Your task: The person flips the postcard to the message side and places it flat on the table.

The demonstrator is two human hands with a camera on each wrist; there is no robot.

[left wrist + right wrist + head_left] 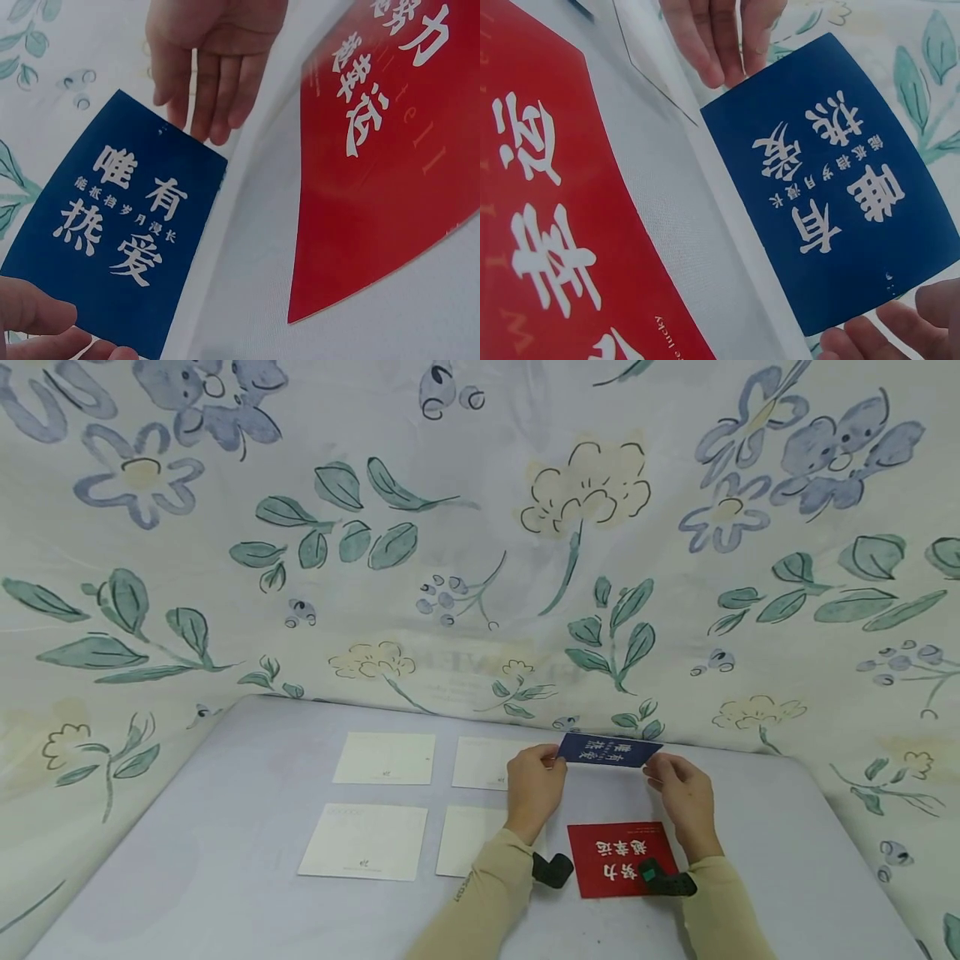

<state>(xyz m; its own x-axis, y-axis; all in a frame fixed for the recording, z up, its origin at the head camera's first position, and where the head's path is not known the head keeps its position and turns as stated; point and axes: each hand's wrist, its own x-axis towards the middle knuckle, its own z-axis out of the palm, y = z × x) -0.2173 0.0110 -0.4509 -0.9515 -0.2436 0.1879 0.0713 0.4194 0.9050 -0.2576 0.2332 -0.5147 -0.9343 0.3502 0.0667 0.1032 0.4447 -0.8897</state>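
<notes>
A dark blue card (pixel 609 750) with white Chinese characters is held up, tilted, near the far edge of the table. My left hand (pixel 536 789) pinches its left end, thumb over the face. At the opposite end is my right hand (pixel 684 802), its thumb and fingers at the card's edge. The left wrist view shows the blue card (pixel 120 225) face on; its lettering also faces the right wrist camera. Nearer to me, a red card (pixel 600 885) with white characters lies on the table between the forearms, partly covered by the right wrist's camera.
White cards lie left of the hands: one at the far left (pixel 384 758), one at the near left (pixel 363 843), and two more, (pixel 480 764) partly behind the left hand and arm. The pale table (pixel 225 860) meets a floral cloth backdrop (pixel 480 552).
</notes>
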